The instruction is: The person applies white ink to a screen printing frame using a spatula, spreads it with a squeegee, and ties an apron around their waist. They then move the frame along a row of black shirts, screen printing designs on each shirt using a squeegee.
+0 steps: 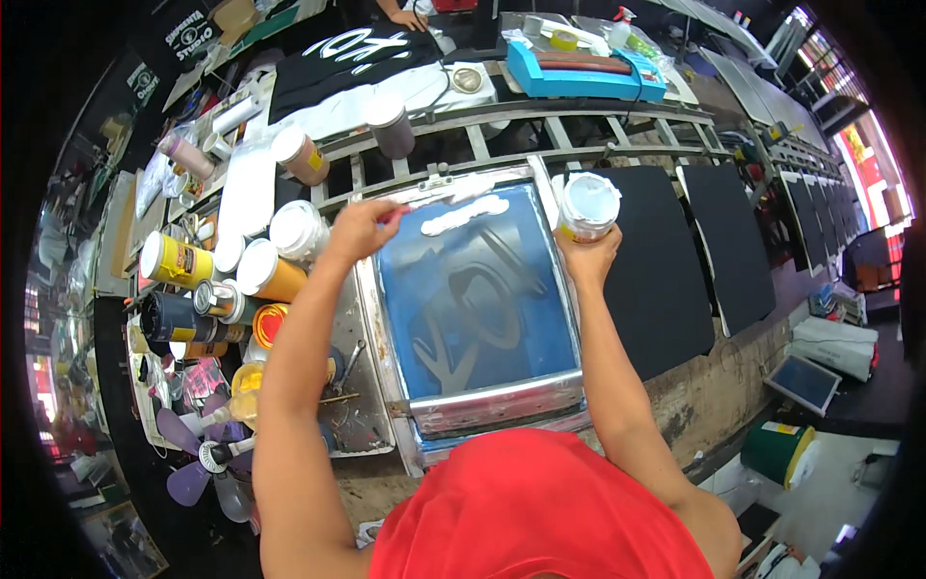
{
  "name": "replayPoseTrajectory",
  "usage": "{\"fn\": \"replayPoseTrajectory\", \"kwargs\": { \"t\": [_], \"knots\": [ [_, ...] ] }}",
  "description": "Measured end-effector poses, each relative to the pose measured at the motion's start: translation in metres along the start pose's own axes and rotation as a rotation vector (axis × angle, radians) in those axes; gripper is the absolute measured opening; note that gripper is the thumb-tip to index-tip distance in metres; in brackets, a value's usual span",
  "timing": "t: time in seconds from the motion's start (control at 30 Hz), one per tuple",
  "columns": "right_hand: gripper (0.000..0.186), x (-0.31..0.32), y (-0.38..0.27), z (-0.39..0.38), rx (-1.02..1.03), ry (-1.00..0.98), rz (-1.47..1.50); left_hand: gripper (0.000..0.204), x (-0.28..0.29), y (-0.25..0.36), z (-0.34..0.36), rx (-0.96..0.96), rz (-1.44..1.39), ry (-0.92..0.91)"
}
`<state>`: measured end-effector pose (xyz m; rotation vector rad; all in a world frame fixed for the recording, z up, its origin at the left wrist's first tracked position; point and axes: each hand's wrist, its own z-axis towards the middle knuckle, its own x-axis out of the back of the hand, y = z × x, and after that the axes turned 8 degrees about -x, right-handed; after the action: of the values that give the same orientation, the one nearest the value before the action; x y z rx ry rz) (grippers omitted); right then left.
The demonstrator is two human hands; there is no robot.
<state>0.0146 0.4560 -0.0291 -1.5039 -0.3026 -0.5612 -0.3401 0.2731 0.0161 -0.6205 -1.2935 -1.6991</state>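
In my right hand [588,255] is an open tub of white ink [590,201], gripped round its lower side beside the screen's upper right corner. My left hand [370,230] is over the screen's upper left edge, its fingers pinched. A bit of red shows at the fingertips, but I cannot make out what they hold. Between my hands lies a blue screen-printing screen [521,338] in a metal frame, with grey lettering in its mesh. A streak of thick white ink [465,215] sits across its upper part.
Black fabric pieces [656,280] lie on boards at right. Several ink tubs [262,268] crowd the left, near a purple-bladed fan [183,431]. Beyond the metal rails [579,130] are a blue machine [585,75], a printed black shirt [338,68] and another person's hand [409,19].
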Motion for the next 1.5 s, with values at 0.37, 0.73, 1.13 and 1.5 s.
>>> {"fn": "replayPoseTrajectory", "kwargs": {
  "t": [0.37, 0.73, 1.13, 1.5],
  "knots": [
    [0.092, 0.017, 0.004, -0.008, 0.289, 0.000, 0.049, 0.027, 0.093, 0.004, -0.048, 0.330, 0.102, -0.105],
    [0.107, -0.005, -0.039, -0.037, 0.722, -0.039, 0.078, 0.023, 0.253, 0.189, 0.006, 0.220, -0.084, -0.278],
    [0.102, 0.033, -0.127, -0.005, 0.969, 0.090, 0.459, 0.025, 0.185, 0.346, 0.005, -0.492, 0.629, -0.182],
    [0.097, 0.080, -0.163, -0.006, 1.057, 0.165, 0.299, 0.028, 0.185, 0.352, 0.004, -0.646, 0.503, -0.206]
  ]
}}
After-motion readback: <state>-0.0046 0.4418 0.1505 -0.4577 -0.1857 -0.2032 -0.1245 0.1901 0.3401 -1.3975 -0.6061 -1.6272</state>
